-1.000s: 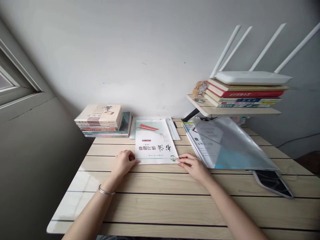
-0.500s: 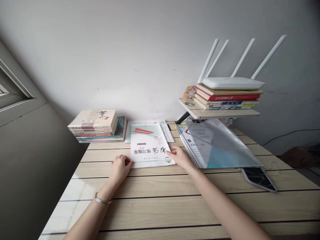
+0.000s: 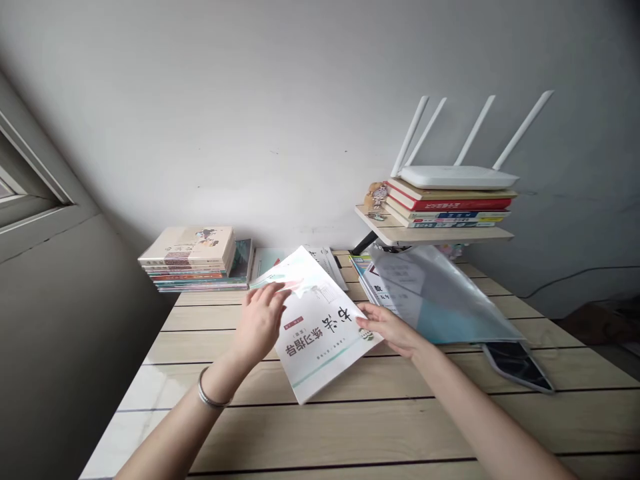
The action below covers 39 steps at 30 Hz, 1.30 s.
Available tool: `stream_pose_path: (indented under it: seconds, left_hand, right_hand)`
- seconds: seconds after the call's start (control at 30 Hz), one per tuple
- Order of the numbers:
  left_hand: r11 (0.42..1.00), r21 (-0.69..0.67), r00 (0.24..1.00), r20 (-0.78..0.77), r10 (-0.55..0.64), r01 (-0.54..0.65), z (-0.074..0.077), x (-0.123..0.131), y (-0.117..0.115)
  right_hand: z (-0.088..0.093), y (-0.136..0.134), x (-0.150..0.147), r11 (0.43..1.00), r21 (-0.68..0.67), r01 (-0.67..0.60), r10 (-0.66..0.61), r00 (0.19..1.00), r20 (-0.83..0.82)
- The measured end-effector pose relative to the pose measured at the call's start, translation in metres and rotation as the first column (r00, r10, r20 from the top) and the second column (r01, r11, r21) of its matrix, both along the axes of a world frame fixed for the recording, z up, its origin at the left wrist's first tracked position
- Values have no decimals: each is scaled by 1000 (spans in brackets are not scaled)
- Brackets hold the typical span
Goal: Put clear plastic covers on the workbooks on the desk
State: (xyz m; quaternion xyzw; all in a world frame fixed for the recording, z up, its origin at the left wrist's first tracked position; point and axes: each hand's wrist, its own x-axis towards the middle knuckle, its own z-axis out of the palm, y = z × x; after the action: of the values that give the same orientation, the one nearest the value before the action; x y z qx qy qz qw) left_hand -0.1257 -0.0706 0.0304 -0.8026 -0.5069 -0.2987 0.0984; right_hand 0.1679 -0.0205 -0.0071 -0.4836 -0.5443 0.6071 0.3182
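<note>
A white booklet [image 3: 320, 333] with dark characters is lifted and turned at a slant above the wooden table [image 3: 260, 427]. My right hand [image 3: 387, 327] pinches its right edge, thumb on the cover. Over the booklet's left side is my left hand [image 3: 263, 317], its fingers bent and apart; whether the fingertips touch the cover is hard to make out. A silver bracelet [image 3: 207, 393] circles my left wrist. Behind the booklet, other flat booklets [image 3: 333, 263] lie near the wall.
A stack of books [image 3: 187, 257] stands at the back left. On the right lies a translucent folder [image 3: 450, 303] of books, over part of a dark phone-like device [image 3: 517, 365]. Above it, a small shelf [image 3: 445, 237] bears books and a white router [image 3: 457, 177].
The booklet has turned and come up off the table, its lower corner now nearer me. My left hand has left the lower left corner and moved up over the cover.
</note>
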Motion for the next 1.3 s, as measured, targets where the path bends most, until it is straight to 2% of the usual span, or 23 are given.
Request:
stream_pose_path:
  seconds: [0.1, 0.17, 0.37, 0.43, 0.5, 0.57, 0.67, 0.77, 0.83, 0.93, 1.03, 1.17, 1.3]
  left_hand:
    - [981, -40, 972, -136, -194, 190, 19, 22, 6]
    - [968, -85, 947, -200, -249, 237, 24, 34, 13]
    - [959, -167, 939, -219, -264, 231, 32, 52, 26]
    - [931, -296, 935, -216, -283, 213, 33, 54, 25]
    - [872, -457, 943, -179, -282, 174, 30, 51, 24]
    - [811, -568, 967, -96, -237, 142, 22, 43, 25]
    - [756, -645, 991, 28, -128, 116, 7, 21, 34]
    - [733, -675, 996, 71, -44, 81, -6, -4, 46]
    - [728, -683, 996, 88, 0, 61, -14, -18, 53]
    - [719, -693, 988, 138, 64, 51, -25, -32, 62]
    - [715, -699, 967, 202, 157, 30, -31, -36, 67]
    - [747, -661, 868, 329, 371, -69, -34, -45, 61]
    - [722, -676, 661, 475, 580, -147, -44, -68, 33]
  right_hand:
    - [16, -3, 15, 999, 34, -41, 40, 998, 43]
    - [24, -6, 26, 998, 33, -62, 60, 996, 62]
    - [33, -16, 54, 979, 30, -203, 200, 976, 85]
    - [36, -17, 54, 964, 34, -265, 260, 960, 105]
    - [36, -14, 50, 950, 29, -310, 304, 945, 124]
    - [32, -6, 42, 953, 22, -302, 297, 948, 117]
    - [17, 5, 27, 987, -24, -158, 158, 987, 16]
    - [-2, 5, 11, 993, -115, 1, -11, 996, -87]
    - [-12, -2, 2, 991, -136, 7, -18, 997, -81]
    - [-23, -19, -7, 997, -71, -37, 37, 999, -3]
    - [-33, -32, -12, 998, 54, 42, -46, 996, 82]
    - [-42, -35, -12, 978, 142, 155, -173, 977, 122]
    - [-42, -34, -4, 966, 138, 218, -233, 967, 106]
